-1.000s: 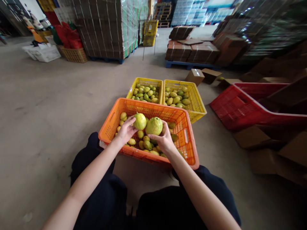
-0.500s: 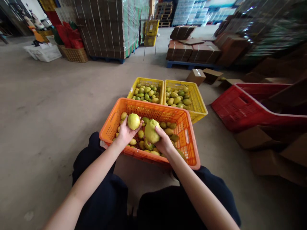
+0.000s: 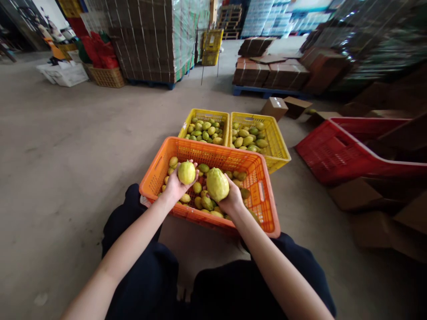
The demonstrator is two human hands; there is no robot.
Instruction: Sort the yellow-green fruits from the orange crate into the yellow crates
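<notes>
My left hand (image 3: 174, 186) cradles a round fruit (image 3: 186, 173) and my right hand (image 3: 233, 199) grasps a bigger fruit (image 3: 217, 185), both above the orange crate (image 3: 233, 159), neither set down yet. Loose fruits (image 3: 207, 203) remain inside; both yellow crates (image 3: 277, 144) hold more.

The left-hand fruit (image 3: 186, 173) and right-hand fruit (image 3: 217, 185) are yellow-green; the near crate (image 3: 207, 220) is orange with a grid pattern, the crates behind (image 3: 276, 143) yellow, the big crate (image 3: 325, 153) red, the trousers (image 3: 143, 271) navy.

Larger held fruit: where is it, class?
In the head view, the larger fruit rests in the right hand, over the orange crate, right of the smaller fruit.
</notes>
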